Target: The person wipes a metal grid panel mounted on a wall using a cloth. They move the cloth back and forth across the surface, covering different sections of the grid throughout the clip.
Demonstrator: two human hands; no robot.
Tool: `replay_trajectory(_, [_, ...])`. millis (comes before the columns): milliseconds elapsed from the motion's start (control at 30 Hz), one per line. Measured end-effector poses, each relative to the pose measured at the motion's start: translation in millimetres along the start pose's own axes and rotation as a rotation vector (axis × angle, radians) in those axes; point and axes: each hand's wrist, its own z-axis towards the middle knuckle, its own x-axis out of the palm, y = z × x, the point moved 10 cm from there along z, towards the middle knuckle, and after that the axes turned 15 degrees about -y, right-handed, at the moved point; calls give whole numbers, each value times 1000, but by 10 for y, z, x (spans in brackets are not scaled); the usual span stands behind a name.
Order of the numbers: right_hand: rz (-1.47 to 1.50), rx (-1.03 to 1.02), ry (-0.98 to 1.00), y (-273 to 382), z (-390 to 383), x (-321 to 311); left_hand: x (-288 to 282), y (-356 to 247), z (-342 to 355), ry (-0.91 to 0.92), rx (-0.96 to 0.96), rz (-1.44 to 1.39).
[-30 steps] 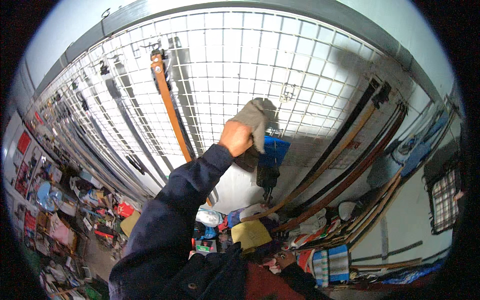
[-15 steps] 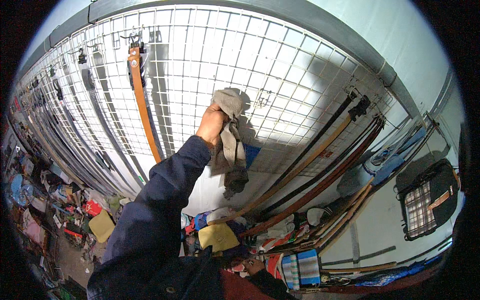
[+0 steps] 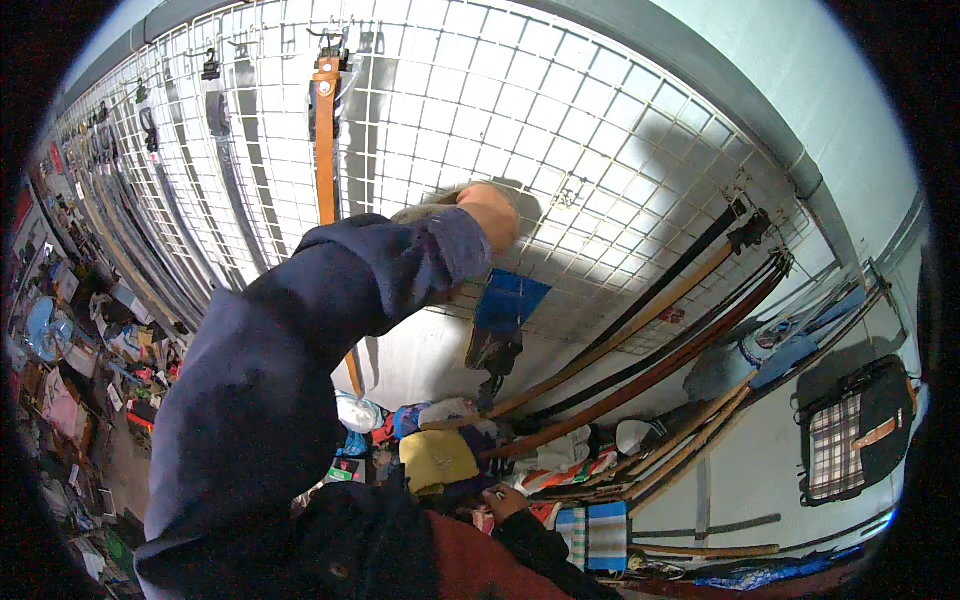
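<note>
My left hand [image 3: 490,214] is raised against the white wire grid [image 3: 440,105], its navy sleeve crossing the view. A grey cloth [image 3: 420,212] shows beside the wrist, pressed at the grid; the closed fingers are mostly hidden behind the hand and sleeve. Below the hand hang a blue sheet [image 3: 511,298] and a dark item [image 3: 495,352]. Low in the middle, my right hand [image 3: 508,500] stays near my body with its fingers curled. What it holds is too small and dark to name. A yellow cloth pad [image 3: 438,458] lies just beyond it.
A tan belt [image 3: 325,150] hangs left of my arm, with several darker belts farther left. More belts [image 3: 640,385] slant down at the right. A black bag with a plaid panel [image 3: 838,445] hangs on the right wall. Piled goods, including a striped blue bag [image 3: 605,535], lie below.
My left hand has moved right and turned, with the sleeve now covering most of the cloth. The view has shifted, and the blue sheet shows more fully. My right hand stays low.
</note>
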Motion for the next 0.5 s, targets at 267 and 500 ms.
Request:
replay_trajectory(267, [-66,-32,-172,3,-276,-400,-91,-119,-32,-252,53,-58])
replay_trajectory(500, [235,116,4,-127,-419,-200,-14,416,-138,-628,-307,-859])
